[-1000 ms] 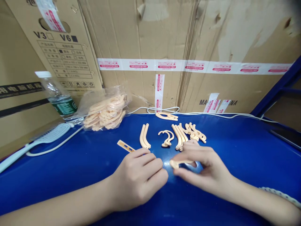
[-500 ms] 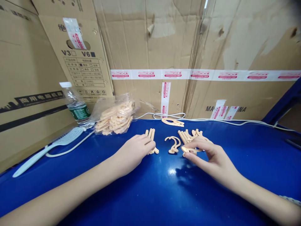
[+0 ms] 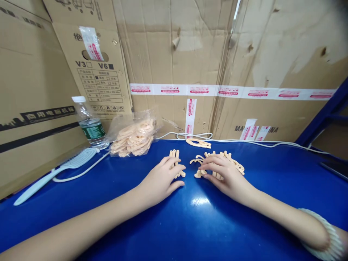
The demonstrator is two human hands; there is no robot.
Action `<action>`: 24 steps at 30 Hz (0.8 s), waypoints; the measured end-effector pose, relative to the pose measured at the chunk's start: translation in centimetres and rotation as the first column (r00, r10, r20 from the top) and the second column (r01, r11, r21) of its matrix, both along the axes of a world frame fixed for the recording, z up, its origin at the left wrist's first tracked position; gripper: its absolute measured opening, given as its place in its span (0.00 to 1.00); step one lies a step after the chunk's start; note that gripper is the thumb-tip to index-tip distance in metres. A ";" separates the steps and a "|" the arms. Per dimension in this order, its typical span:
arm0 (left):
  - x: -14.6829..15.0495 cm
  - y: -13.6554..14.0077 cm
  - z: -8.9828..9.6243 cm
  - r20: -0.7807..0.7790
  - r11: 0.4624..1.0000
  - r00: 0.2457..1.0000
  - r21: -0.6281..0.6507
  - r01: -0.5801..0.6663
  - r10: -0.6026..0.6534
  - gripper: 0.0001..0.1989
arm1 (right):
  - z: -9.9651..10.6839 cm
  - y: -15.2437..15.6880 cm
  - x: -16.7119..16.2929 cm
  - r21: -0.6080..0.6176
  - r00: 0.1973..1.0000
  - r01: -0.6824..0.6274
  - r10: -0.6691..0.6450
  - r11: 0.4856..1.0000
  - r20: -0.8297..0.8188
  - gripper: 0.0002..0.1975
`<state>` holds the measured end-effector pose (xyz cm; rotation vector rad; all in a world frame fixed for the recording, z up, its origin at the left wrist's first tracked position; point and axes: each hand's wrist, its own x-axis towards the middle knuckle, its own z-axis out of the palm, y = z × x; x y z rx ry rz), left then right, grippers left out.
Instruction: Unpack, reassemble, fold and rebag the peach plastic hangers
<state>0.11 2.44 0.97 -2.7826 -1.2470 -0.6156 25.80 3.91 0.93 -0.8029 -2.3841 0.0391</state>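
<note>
My left hand (image 3: 160,179) is open, its fingers spread over a small row of beige hanger arms (image 3: 177,155) lying side by side. Partly under its fingertips are the lower ends of these arms. My right hand (image 3: 230,175) has its thumb and forefinger around the base of a curved beige hanger hook (image 3: 203,172), at a small group of hooks (image 3: 193,161). Beneath and behind that hand lie more beige hanger pieces (image 3: 240,166), mostly covered by it. A folded beige hanger (image 3: 198,144) rests farther back.
A clear bag of beige hanger parts (image 3: 133,137) stands at the back left, beside a water bottle (image 3: 92,127) and a pale blue hairbrush (image 3: 62,166). A white cable (image 3: 244,141) runs along the cardboard wall (image 3: 168,116). A dark flat object (image 3: 334,168) lies far right.
My right hand has moved left with the hook to the other hooks. My left hand's fingers have opened and spread over the arms. The view has shifted slightly.
</note>
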 end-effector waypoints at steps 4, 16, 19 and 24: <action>0.2 0.4 -1.1 0.018 0.999 1.000 0.040 -0.016 0.015 0.15 | -0.4 0.3 -0.9 -0.001 0.992 0.013 -0.013 1.000 0.129 0.10; 0.1 1.9 -1.2 0.071 0.997 0.995 0.032 -0.070 0.068 0.07 | 0.3 4.1 -2.4 -0.039 0.972 -0.004 0.013 0.999 0.235 0.10; -0.4 2.4 -1.0 0.066 0.996 0.994 0.015 -0.092 0.091 0.07 | 1.2 4.1 -1.3 -0.058 0.982 0.028 -0.017 0.998 0.190 0.20; -1.1 2.6 -0.2 0.011 0.997 0.999 -0.057 -0.046 0.046 0.12 | 2.4 2.1 1.3 -0.142 0.973 0.094 -0.061 0.985 0.224 0.20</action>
